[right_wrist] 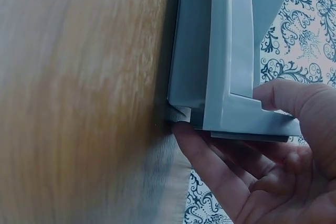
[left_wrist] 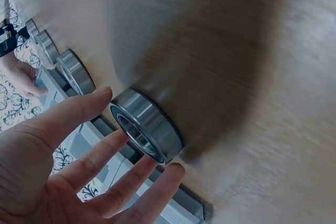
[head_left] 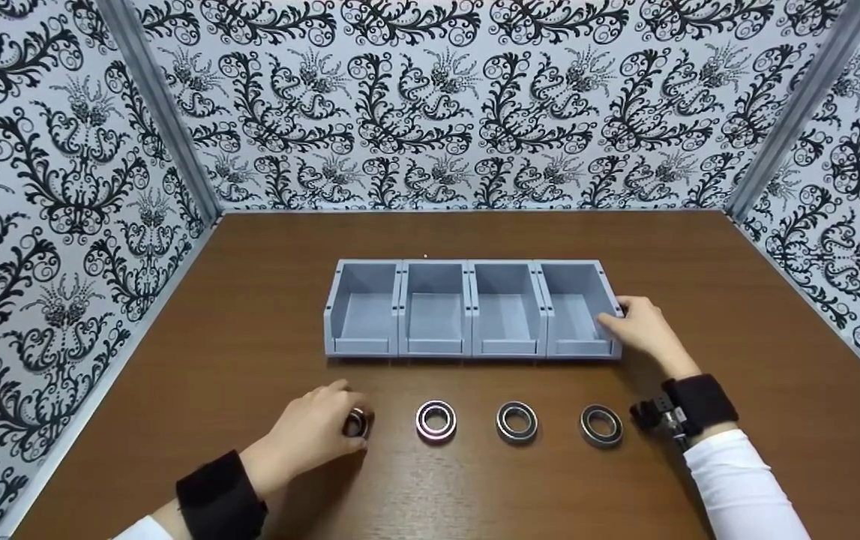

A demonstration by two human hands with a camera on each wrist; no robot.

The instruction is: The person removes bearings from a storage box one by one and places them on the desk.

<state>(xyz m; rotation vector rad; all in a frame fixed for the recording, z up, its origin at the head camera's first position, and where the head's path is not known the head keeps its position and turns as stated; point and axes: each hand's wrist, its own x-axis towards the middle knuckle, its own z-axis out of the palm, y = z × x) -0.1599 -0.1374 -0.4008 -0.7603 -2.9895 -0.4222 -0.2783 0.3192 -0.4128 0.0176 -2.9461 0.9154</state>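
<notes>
My left hand (head_left: pixel 317 427) spans a steel ball bearing (left_wrist: pixel 147 125) at the left end of a row of bearings, thumb on one side and fingertips on the other. The left wrist view shows its shiny outer ring and open bore beside the thumb tip. On the right, my right hand (head_left: pixel 643 330) grips the side wall of the end grey storage bin (head_left: pixel 583 348). Its thumb is over the wall's inner side, and the fingers lie along the outside and low edge, as the right wrist view (right_wrist: pixel 252 116) also shows.
Three more bearings lie flat in the row: a left one (head_left: pixel 435 421), a middle one (head_left: pixel 516 422) and a right one (head_left: pixel 600 426). Behind them, several joined bins (head_left: pixel 362 346) face forward on the brown table (head_left: pixel 474 495). Patterned walls (head_left: pixel 444 97) enclose the back and sides.
</notes>
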